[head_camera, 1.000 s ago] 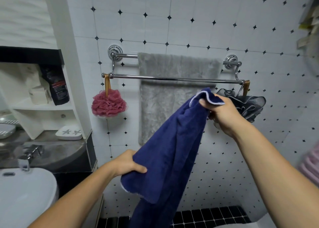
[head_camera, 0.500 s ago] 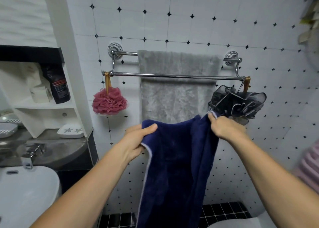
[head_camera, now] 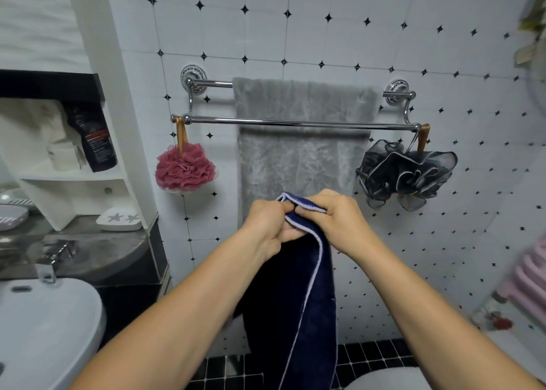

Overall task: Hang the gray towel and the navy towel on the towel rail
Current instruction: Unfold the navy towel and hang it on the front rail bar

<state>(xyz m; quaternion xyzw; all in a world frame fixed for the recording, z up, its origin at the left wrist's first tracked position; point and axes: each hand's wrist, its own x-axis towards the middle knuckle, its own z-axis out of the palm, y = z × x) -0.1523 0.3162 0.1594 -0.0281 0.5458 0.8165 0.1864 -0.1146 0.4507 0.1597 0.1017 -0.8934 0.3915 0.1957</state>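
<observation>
Navy towel [head_camera: 298,301]: held below the rail [head_camera: 266,120], not yet hung; top edge pinched together by left hand [head_camera: 266,221] and right hand [head_camera: 336,218], both grips curled tight on it, likely to fold it narrow. Gray towel [head_camera: 298,159]: draped over rear bar [head_camera: 212,84]; front bar [head_camera: 325,122] was bare.

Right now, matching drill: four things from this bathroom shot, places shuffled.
Things:
1 gray towel
2 navy towel
3 pink pouf
4 dark pouf

Places:
A hangs at the right end of the front bar
B gripped by left hand and right hand
C draped over the back bar
D hangs at the front bar's left end

Pairs: 1-C, 2-B, 3-D, 4-A
</observation>
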